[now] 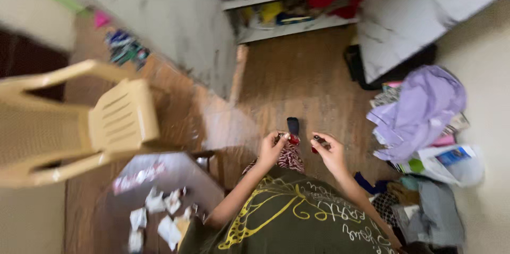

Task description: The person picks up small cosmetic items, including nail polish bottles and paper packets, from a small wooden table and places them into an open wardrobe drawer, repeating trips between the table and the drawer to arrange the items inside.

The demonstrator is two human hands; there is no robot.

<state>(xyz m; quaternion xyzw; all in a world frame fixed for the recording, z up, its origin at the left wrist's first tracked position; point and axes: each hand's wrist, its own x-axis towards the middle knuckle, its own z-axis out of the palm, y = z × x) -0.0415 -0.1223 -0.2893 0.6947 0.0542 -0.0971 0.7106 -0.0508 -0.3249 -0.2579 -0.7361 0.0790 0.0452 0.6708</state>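
Wooden floor [297, 81] below; both hands [300, 148] pinch small red items.

I see my left hand [272, 148] and right hand [330, 150] with red-painted nails, each on a small dark red object, too blurred to tell. My shirt [297, 217] is dark olive with a yellow looping line print and pale script. The chair [79, 121] is cream plastic. The floor [297, 89] is brown wood grain. A lilac cloth [419, 110] tops the pile. White paper scraps [159, 217] lie on a grey-mauve stool [175, 174]. Shelves [297, 4] hold purple, red and yellow fabrics.
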